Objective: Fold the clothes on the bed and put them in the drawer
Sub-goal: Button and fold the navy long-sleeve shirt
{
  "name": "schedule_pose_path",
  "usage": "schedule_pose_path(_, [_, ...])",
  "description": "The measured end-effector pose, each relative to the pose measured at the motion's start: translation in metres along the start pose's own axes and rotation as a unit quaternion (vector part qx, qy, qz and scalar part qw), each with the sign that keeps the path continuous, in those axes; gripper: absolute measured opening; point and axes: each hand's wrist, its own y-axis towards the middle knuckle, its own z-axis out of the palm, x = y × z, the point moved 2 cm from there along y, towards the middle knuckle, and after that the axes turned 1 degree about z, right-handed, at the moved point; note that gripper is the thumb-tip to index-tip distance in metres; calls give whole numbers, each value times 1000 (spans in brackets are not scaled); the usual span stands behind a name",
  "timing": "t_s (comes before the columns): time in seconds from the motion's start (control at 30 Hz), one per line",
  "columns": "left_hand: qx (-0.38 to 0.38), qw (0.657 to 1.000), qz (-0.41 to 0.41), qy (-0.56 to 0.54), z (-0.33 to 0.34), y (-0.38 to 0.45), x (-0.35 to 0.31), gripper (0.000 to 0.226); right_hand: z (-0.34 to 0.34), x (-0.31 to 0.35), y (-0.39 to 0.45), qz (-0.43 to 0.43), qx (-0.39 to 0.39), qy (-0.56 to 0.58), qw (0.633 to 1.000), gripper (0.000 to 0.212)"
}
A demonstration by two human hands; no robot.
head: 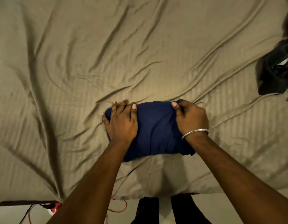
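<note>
A navy blue garment point(154, 130), folded into a compact bundle, lies on the tan bed sheet point(140, 54) near the bed's front edge. My left hand point(121, 122) lies flat on the bundle's left end, fingers spread and pressing down. My right hand point(191, 118), with a silver bangle at the wrist, has its fingers curled around the bundle's right end and the thumb on top of the cloth. No drawer is in view.
A dark heap of clothes point(276, 68) sits at the bed's right edge. The sheet is wrinkled all over. Below the bed's front edge are a pale floor, red and black cables point(119, 207), and my dark trouser legs point(166, 210).
</note>
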Motion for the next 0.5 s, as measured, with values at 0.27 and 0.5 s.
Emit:
schedule_pose_path(0.27, [28,1000,2,-5,9,3,7,46,-16,4,-20,-78,-93,75,990,37])
schedule_pose_path(0.5, [63,998,5,-4,15,8,11,46,2,-8,-96,-31,129,-42,990,40])
